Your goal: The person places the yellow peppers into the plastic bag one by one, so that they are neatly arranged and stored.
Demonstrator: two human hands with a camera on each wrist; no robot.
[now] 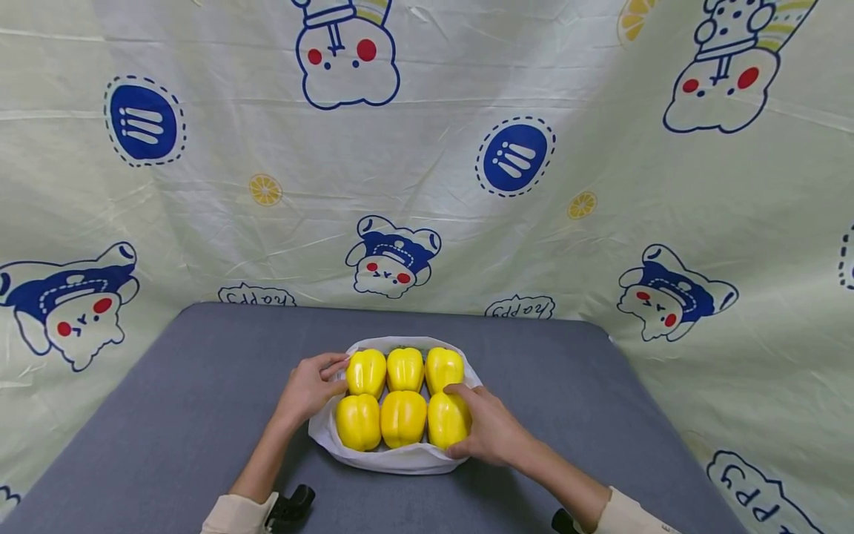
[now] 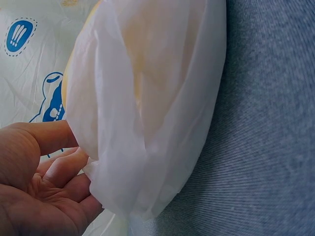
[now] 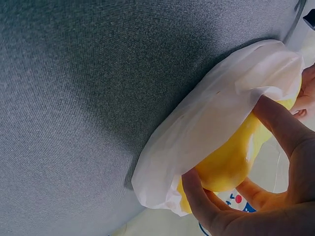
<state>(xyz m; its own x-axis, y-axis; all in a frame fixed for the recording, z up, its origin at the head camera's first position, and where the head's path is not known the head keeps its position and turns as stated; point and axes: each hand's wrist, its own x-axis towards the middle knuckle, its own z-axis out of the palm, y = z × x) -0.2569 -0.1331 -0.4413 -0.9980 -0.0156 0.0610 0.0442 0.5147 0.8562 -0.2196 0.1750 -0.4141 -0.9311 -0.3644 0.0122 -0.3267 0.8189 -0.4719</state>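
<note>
Glossy yellow bell peppers point(image 1: 403, 419) stand in two rows inside a white, thin-walled bag point(image 1: 390, 463) with its mouth spread wide. My right hand point(image 1: 490, 426) holds the front right bell pepper point(image 1: 445, 423), thumb on its near side and fingers on its far side. In the right wrist view, the fingertips reach down between that pepper and the bag's wall. At the bag's left rim, my left hand point(image 1: 311, 386) touches the edge beside the back left pepper point(image 1: 366, 372), fingers loosely bent. The left wrist view shows some of its fingertips hidden behind the white bag point(image 2: 147, 123).
A grey cloth-covered table point(image 1: 220, 386) lies under the bag. Behind it hangs a pale curtain point(image 1: 427, 163) printed with cartoon bears and orange slices. Dark wrist-camera mounts point(image 1: 291, 508) sit at both cuffs.
</note>
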